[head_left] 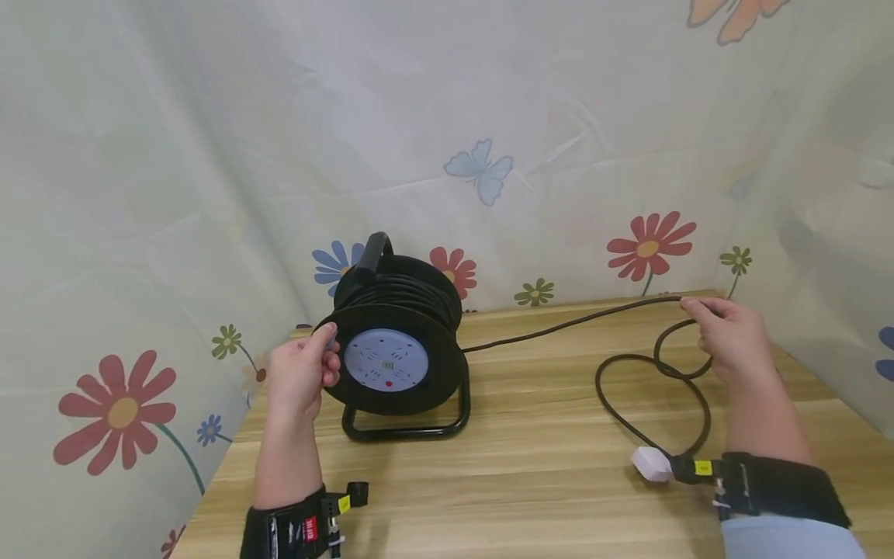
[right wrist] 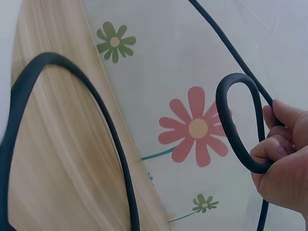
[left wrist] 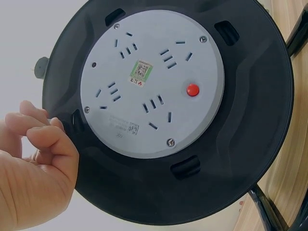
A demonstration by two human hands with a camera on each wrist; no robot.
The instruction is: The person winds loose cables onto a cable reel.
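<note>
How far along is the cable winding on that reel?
Most cable already sits wound on the reel. The left hand grips the reel's rim; the right hand holds the cable. Loose loops and the white plug lie on the table, not yet wound.

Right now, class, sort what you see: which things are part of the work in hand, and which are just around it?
In use:
cable reel, left hand gripping its rim
black cable, pinched by right hand
white plug

Just around:
wooden table
flowered cloth backdrop
</note>
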